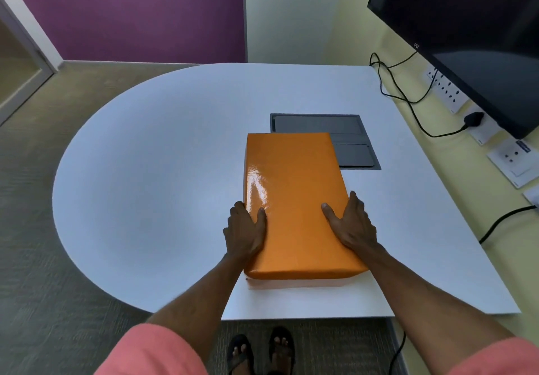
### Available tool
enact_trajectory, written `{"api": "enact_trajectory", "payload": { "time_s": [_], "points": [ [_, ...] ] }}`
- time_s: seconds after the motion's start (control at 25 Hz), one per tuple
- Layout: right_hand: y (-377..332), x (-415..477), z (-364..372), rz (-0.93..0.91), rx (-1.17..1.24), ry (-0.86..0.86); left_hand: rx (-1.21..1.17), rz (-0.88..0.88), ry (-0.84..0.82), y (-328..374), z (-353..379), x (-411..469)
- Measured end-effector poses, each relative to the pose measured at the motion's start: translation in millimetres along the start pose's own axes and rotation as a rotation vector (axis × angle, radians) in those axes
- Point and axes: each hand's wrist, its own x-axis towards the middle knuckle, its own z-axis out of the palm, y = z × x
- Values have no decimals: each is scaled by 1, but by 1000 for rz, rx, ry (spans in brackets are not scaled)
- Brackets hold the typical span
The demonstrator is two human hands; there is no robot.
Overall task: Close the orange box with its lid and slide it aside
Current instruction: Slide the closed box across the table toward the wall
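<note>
A glossy orange lid point(294, 199) lies over the orange box point(297, 283), of which only a paler strip shows under the lid's near edge. The box stands on the white table point(151, 170), right of centre. My left hand point(246, 231) grips the lid's left side, thumb on top and fingers down the side. My right hand point(351, 223) holds the lid's right side the same way. Both hands are at the near half of the lid.
A grey recessed cable hatch point(344, 138) sits in the table just behind the box, partly covered by it. A black monitor point(466, 33), wall sockets point(446, 88) and black cables point(408, 100) line the right wall. My feet in sandals point(259, 351) show below the table edge.
</note>
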Motion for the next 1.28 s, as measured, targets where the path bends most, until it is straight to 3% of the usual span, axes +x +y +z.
{"api": "enact_trajectory", "payload": {
  "time_s": [0.12, 0.24, 0.48, 0.76, 1.0, 1.16, 1.28],
  "points": [
    [-25, 22, -17, -142, -42, 45, 137, 105, 12, 14, -12, 28],
    [-57, 54, -31, -251, -128, -9, 256, 214, -97, 33, -21, 62],
    [-83, 91, -29, -270, -348, -191, 460, 289, -281, 46, -5, 93],
    [-74, 97, -13, -264, -371, -206, 457, 308, -158, 38, 7, 99],
    [-70, 96, -15, -281, -339, -209, 496, 318, -173, 46, -4, 102],
    [-50, 76, -16, -283, -216, -119, 327, 233, -105, 38, -13, 87],
    [-27, 55, -16, -257, -140, -149, 176, 159, -172, 17, -8, 66]
  ]
}}
